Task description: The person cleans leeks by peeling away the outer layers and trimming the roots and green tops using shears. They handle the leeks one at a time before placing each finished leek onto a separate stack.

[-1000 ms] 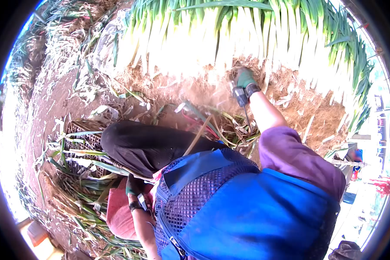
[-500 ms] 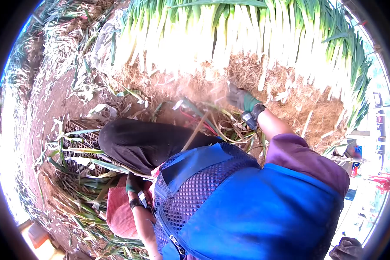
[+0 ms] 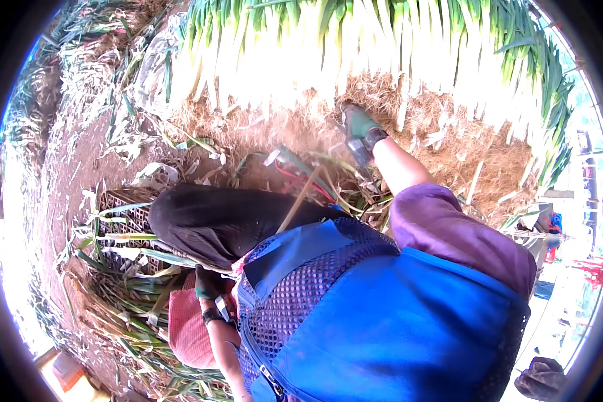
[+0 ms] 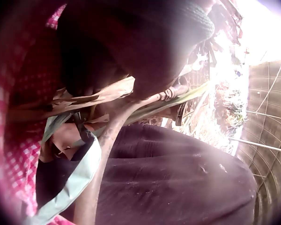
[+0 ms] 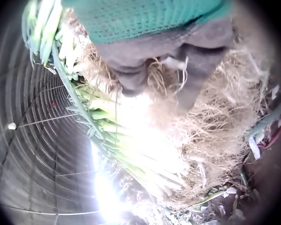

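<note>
My right hand [image 3: 359, 125], in a green and grey glove, is at the root end of a long row of leeks [image 3: 288, 60]. In the right wrist view, its grey-coated fingers [image 5: 131, 77] bend around a tuft of pale, stringy roots [image 5: 159, 84], which shows between fingers and thumb. The left hand [image 3: 206, 286], gloved too, stays low beside the lap, near a pink checked cloth [image 3: 186, 328]. From its wrist it appears dark and blurred above a curved brown stick [image 4: 110, 140] and dry leaves [image 4: 98, 96]; I cannot tell whether it grips anything.
A bent leg in dark trousers [image 3: 214, 221] lies between the hands. Beside the knee is a plastic crate [image 3: 124, 214] with loose leaves. Stripped leaves [image 3: 141, 301] pile up near the left arm, and a thin stick [image 3: 300, 197] leans across the leg.
My right hand drew back from the roots towards the body, blurred by motion, then returned to the roots slightly farther left. The left hand has stayed by the lap.
</note>
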{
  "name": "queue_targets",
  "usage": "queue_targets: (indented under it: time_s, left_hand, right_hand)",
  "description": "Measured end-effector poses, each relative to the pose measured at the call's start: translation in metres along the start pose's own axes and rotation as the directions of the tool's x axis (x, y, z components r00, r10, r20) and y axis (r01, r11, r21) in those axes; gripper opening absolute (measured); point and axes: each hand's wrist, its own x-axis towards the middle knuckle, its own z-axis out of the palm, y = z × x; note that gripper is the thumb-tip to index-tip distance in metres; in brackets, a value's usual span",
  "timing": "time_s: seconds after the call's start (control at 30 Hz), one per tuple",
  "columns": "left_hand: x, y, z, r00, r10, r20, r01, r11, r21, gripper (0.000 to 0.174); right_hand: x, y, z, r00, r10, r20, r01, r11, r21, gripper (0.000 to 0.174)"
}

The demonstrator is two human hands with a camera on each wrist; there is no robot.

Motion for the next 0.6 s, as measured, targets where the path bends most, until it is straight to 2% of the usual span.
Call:
queue_targets:
  time_s: [0.03,0.1,0.13,0.17,0.2,0.23,0.27,0.3,0.33,0.37,0.47,0.57,0.6]
  left_hand:
    - [0.001,-0.001,0.004,0.999,0.029,-0.04,-0.029,1.0,-0.009,0.072]
    - [0.001,-0.003,0.01,0.988,0.085,-0.125,-0.089,0.996,-0.028,0.072]
    - [-0.002,-0.003,0.019,0.979,0.08,-0.186,-0.081,0.997,0.002,0.072]
    - [-0.005,-0.003,0.028,0.966,0.077,-0.245,-0.072,0.997,0.032,0.072]
    - [-0.007,-0.001,0.035,0.95,0.075,-0.304,-0.059,0.996,0.061,0.072]
    - [-0.007,0.0,0.035,0.964,0.049,-0.26,-0.041,0.999,0.036,0.073]
    - [-0.006,0.002,0.034,0.977,0.025,-0.213,-0.023,1.0,0.011,0.073]
    - [-0.006,0.004,0.032,0.986,0.003,-0.165,-0.005,1.0,-0.013,0.073]
    - [0.001,0.007,0.018,0.997,-0.037,-0.069,0.039,0.999,0.017,0.074]
    - [0.002,0.005,0.015,0.999,-0.02,-0.042,0.02,1.0,0.001,0.074]
    - [0.002,0.003,0.017,1.0,0.017,0.015,-0.017,1.0,-0.025,0.074]
    - [-0.007,0.002,0.025,0.999,0.034,-0.01,-0.034,0.999,0.01,0.074]
    - [-0.007,0.002,0.027,0.999,0.045,-0.022,-0.044,0.998,0.039,0.074]
  right_hand:
    - [-0.023,-0.013,-0.023,0.992,0.069,0.105,-0.095,0.961,0.261,0.051]
    - [-0.042,-0.023,-0.038,0.903,0.102,0.417,-0.197,0.961,0.192,0.053]
    - [-0.058,-0.014,-0.039,0.839,0.174,0.515,-0.398,0.842,0.364,0.054]
    - [-0.073,-0.004,-0.04,0.758,0.244,0.605,-0.598,0.631,0.495,0.055]
    - [-0.089,0.006,-0.041,0.664,0.308,0.682,-0.742,0.385,0.548,0.057]
    - [-0.103,0.029,-0.026,0.651,0.328,0.685,-0.757,0.221,0.614,0.052]
    - [-0.113,0.043,-0.015,0.711,0.369,0.598,-0.644,0.002,0.765,0.045]
    - [-0.11,0.07,0.009,0.79,0.436,0.431,-0.441,-0.083,0.893,0.035]
    - [-0.106,0.091,0.011,0.816,0.465,0.345,-0.31,-0.153,0.939,0.033]
    - [-0.1,0.104,0.012,0.825,0.5,0.263,-0.172,-0.221,0.96,0.03]
    - [-0.08,0.113,0.02,0.792,0.576,0.202,-0.07,-0.244,0.967,0.029]
    - [-0.072,0.085,0.0,0.768,0.605,0.21,-0.115,-0.193,0.975,0.029]
    - [-0.074,0.078,-0.007,0.776,0.622,0.105,-0.005,-0.161,0.987,0.03]
